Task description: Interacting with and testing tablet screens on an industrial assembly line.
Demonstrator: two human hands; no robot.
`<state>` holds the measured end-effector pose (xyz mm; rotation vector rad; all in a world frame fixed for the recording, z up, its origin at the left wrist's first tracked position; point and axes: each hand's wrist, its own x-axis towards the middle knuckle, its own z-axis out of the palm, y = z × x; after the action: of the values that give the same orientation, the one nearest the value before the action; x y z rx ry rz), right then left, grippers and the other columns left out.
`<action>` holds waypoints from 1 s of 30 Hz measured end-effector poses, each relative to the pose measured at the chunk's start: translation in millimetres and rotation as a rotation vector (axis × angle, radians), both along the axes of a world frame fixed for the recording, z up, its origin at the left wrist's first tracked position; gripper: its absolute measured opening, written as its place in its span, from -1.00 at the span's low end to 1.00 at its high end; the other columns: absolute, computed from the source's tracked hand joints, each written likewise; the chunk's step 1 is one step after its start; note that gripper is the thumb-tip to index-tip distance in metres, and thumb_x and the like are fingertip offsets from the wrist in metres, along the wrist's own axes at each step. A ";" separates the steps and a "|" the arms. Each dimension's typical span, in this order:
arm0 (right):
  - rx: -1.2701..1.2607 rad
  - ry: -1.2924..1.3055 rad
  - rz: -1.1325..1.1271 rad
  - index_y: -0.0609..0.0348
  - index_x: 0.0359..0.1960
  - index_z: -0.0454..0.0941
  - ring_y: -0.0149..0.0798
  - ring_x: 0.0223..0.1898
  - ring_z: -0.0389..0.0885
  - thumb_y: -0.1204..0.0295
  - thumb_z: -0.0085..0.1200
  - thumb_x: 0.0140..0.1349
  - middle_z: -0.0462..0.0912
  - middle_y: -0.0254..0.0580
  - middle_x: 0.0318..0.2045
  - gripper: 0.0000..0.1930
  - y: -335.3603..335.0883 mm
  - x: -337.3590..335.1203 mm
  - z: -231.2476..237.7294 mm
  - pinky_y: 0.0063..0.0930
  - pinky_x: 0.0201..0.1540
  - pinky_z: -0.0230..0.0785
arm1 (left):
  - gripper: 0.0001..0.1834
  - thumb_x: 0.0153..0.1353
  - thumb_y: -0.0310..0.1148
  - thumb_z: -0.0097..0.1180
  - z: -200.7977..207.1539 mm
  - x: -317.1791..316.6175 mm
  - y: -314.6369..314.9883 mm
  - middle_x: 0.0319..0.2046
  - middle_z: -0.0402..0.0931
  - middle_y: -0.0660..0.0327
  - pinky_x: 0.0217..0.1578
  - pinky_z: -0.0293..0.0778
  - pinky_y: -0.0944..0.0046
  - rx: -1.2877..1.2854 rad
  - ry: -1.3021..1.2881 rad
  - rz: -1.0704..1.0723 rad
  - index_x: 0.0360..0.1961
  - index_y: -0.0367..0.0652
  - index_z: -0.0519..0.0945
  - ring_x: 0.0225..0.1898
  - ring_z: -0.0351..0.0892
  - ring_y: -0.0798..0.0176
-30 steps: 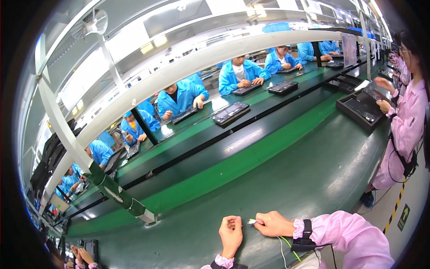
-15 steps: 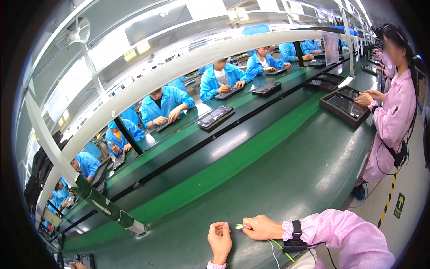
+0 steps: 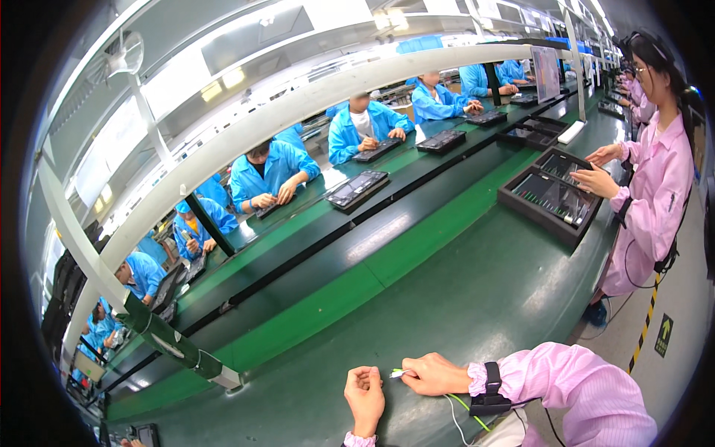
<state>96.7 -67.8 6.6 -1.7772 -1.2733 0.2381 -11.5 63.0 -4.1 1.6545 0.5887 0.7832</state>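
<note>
Low in the head view, my right hand (image 3: pixel 428 375) is closed round the end of a cable, its fingers pinching it. A small pale plug (image 3: pixel 396 374) sticks out from those fingers toward my left hand. Behind the right wrist run a thin green cable (image 3: pixel 459 402) and a white cable (image 3: pixel 454 417). My left hand (image 3: pixel 365 396) is curled into a loose fist just left of the plug, apart from it, with nothing showing in its fingers. Both hands are over the dark green bench (image 3: pixel 313 387). A black band with a box (image 3: pixel 491 391) is strapped on my right wrist.
At right, a co-worker in pink (image 3: pixel 655 194) has hands over a dark tray (image 3: pixel 551 197) of flat black parts. A white post (image 3: pixel 82 238) stands at left. Across the bench, people in blue (image 3: pixel 272 175) work on flat black devices (image 3: pixel 357 190). A white block (image 3: pixel 571 132) lies beyond the tray.
The co-worker's dark tray has slid nearer and to the left along the bench, and the co-worker's hands have shifted over it. My own hands have barely moved.
</note>
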 end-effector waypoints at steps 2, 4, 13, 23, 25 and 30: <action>0.014 0.006 0.004 0.25 -0.56 0.33 0.17 -0.65 0.45 0.42 -0.04 0.09 0.43 0.10 -0.74 -0.83 0.3 0.3 0.7 -0.09 -0.57 0.27 | -0.88 0.19 -0.47 0.08 -0.5 0.4 0.8 -0.49 0.47 0.25 -0.52 0.39 0.51 0.013 0.018 0.001 -0.34 -0.29 0.42 -0.56 0.45 0.49; 0.022 0.005 -0.028 0.25 -0.55 0.33 0.17 -0.64 0.46 0.42 -0.03 0.09 0.44 0.10 -0.74 -0.84 1.0 0.6 3.4 -0.08 -0.57 0.27 | -0.88 0.18 -0.47 0.09 1.2 1.9 1.6 -0.48 0.47 0.25 -0.52 0.39 0.51 0.010 0.011 0.001 -0.34 -0.29 0.42 -0.55 0.45 0.48; 0.317 0.213 -0.249 0.22 -0.58 0.29 -0.26 -0.78 0.37 0.49 0.08 0.11 0.36 -0.10 -0.80 -0.78 -71.8 -29.5 45.2 -0.38 -0.70 0.15 | -0.82 0.17 -0.40 0.12 -12.0 20.9 -7.5 -0.46 0.49 0.24 -0.39 0.42 0.48 0.072 0.021 0.074 -0.31 -0.28 0.43 -0.45 0.46 0.45; 0.659 0.543 -0.772 0.04 -0.58 0.07 -0.60 -0.81 0.17 0.49 -0.06 0.24 0.18 -0.46 -0.73 -0.69 -224.0 -27.2 35.4 -0.67 -0.79 0.09 | -0.24 0.18 -0.10 0.05 6.8 170.8 -145.2 0.10 0.24 -0.27 0.09 0.24 0.04 0.157 0.136 -0.334 0.19 -0.47 0.08 0.11 0.31 -0.15; 0.678 0.529 -0.834 0.06 -0.58 0.08 -0.62 -0.79 0.18 0.51 -0.06 0.24 0.18 -0.46 -0.72 -0.69 -246.2 -28.8 34.9 -0.68 -0.77 0.09 | -0.25 0.17 -0.14 0.04 1.9 188.7 -160.0 0.11 0.22 -0.29 0.12 0.18 0.01 0.126 0.139 -0.363 0.19 -0.48 0.07 0.12 0.27 -0.19; 0.661 0.422 -1.078 0.03 -0.58 0.06 -0.63 -0.81 0.13 0.46 -0.09 0.27 0.15 -0.48 -0.71 -0.68 -294.2 -32.5 20.0 -0.69 -0.79 0.07 | -0.30 0.01 -0.30 0.10 3.9 212.2 -183.0 0.00 0.28 -0.31 0.09 0.18 0.00 0.318 0.090 -0.234 0.09 -0.52 0.14 0.06 0.27 -0.24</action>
<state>64.2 -362.0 26.7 -1.4676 0.0305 -0.3718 200.7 -120.0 -0.2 2.0169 0.3342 0.6558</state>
